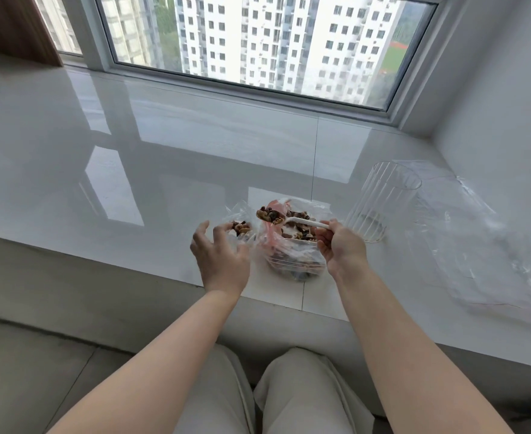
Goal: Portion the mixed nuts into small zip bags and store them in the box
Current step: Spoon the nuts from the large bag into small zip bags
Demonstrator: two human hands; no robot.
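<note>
My right hand (340,245) grips the handle of a white plastic spoon (301,221) heaped with mixed nuts (268,215). The spoon's bowl hovers over the mouth of a small clear zip bag (242,227) that holds some nuts. My left hand (218,255) holds that bag from the left, its fingers curled around the opening. Behind and under the spoon sits a larger clear bag of mixed nuts (298,252) with a pink strip, resting on the white sill.
A ribbed clear glass container (380,202) stands to the right of the nuts. More clear plastic bags (477,239) lie flat at the far right by the wall. The glossy white windowsill (132,170) stretches left; its front edge runs just below my hands.
</note>
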